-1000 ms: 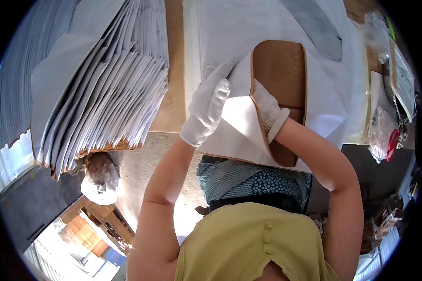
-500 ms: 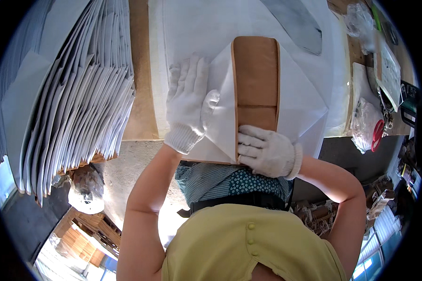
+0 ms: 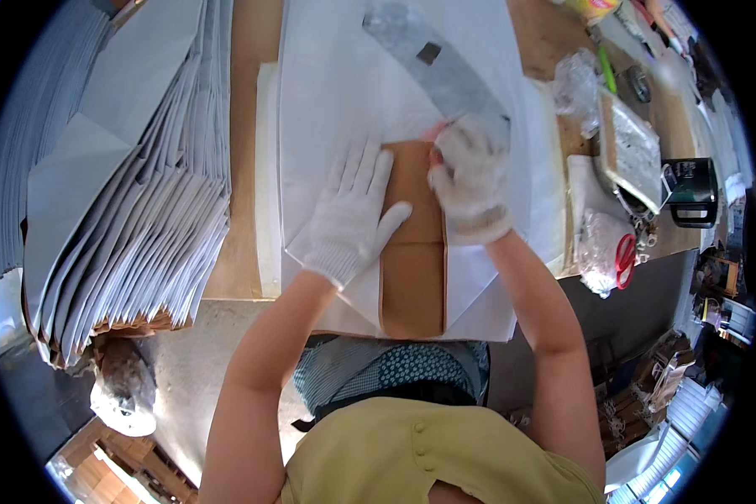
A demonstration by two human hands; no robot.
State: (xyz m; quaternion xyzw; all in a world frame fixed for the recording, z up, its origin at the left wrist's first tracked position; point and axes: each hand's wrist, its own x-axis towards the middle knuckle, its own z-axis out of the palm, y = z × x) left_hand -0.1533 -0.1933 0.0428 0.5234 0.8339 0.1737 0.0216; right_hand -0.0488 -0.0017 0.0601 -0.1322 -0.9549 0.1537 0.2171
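Note:
A brown cardboard strip (image 3: 412, 277) lies lengthwise on the folded end of a white paper sheet (image 3: 472, 311), at the table's near edge. My left hand (image 3: 344, 206), in a white knitted glove, is spread flat on the paper, its fingers along the strip's left edge. My right hand (image 3: 475, 181), gloved too, is at the strip's upper right corner. It is blurred, its fingers drawn together, with a small reddish patch at the fingertips. Whether that is a held thing or bare skin I cannot make out. Just beyond lies a long grey flat plate (image 3: 433, 59).
On the left stands a tall stack of folded white paper pieces (image 3: 155, 227). Along the right of the table are a clear plastic bag (image 3: 578, 88), a flat board (image 3: 632, 151), red-handled scissors (image 3: 625, 260) and a black mug (image 3: 690, 191). The brown table edge (image 3: 231, 290) runs before me.
My right hand has left the strip's near end for its far right corner. My left hand stays flat beside the strip. The whole view has shifted, showing more of the grey plate.

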